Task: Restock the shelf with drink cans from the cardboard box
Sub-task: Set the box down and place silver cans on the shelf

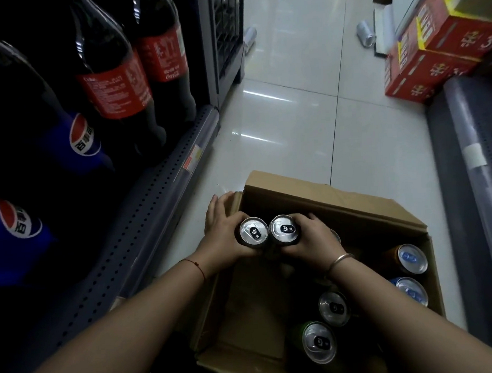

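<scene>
Shelf (144,220), far left: lower board carries large cola bottles (113,79). No drink cans are visible on it in this view, so the count already shelved cannot be told.

Left hand (221,230): fingers curled round the side of one upright can (253,231), lid up, a firm grip.

Right hand (313,240): fingers wrapped likewise round a second upright can (284,227). The two cans are side by side and appear to touch, held over the left end of the box (340,207), which sits open on the floor beside the shelf.

Box contents, right of the hands: at least four more cans (333,307) stand or lean in the right half. The left half shows bare cardboard.

Farther off, two loose cans (365,33) lie on the floor tiles, and red cartons (432,56) are stacked at right.

Judgement: a pair is mid-lift and not yet placed. The box looks partly emptied, so the task is likely around its middle. Still to do: shelve this pair, then the rest.
</scene>
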Tool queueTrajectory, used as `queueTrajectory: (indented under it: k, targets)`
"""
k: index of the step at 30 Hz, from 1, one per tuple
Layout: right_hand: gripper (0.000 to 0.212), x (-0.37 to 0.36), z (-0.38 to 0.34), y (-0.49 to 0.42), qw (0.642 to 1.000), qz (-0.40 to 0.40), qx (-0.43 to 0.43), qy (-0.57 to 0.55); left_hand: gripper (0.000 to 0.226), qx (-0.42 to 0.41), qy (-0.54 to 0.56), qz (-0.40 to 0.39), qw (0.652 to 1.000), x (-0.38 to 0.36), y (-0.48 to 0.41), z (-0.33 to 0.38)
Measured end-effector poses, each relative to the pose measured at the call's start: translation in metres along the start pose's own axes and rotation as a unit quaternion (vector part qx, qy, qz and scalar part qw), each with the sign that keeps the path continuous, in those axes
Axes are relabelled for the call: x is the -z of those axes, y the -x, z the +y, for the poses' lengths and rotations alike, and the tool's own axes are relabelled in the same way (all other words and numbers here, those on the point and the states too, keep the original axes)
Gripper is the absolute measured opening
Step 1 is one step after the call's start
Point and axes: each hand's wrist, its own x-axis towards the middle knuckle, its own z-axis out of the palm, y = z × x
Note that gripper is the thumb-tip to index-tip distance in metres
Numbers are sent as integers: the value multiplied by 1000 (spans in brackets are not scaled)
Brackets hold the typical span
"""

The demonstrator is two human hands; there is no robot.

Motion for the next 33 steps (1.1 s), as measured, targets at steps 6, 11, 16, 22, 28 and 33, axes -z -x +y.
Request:
queueTrajectory:
  k: [6, 11, 16, 22, 28, 33]
  targets:
    - [56, 60, -52, 41, 992, 5, -3, -129, 62, 33, 84, 7, 996, 58, 46, 52]
    - [51, 153, -138, 101, 966, -55, 16, -253, 54, 73, 264, 67, 959, 148, 127, 146]
    - [54, 271, -250, 161, 948, -101, 61, -297, 60, 94, 275, 148, 945, 266, 206, 260]
    - [54, 417, -380, 229, 922, -136, 134, -337, 63, 110, 255, 250, 928, 406, 299, 407]
    - [50, 544, -499, 302, 903, -136, 248, -325, 46, 59, 209, 364, 906, 516, 392, 532]
    - [46, 599, -578, 344, 866, -166, 325, -341, 50, 29, 186, 433, 882, 575, 457, 587]
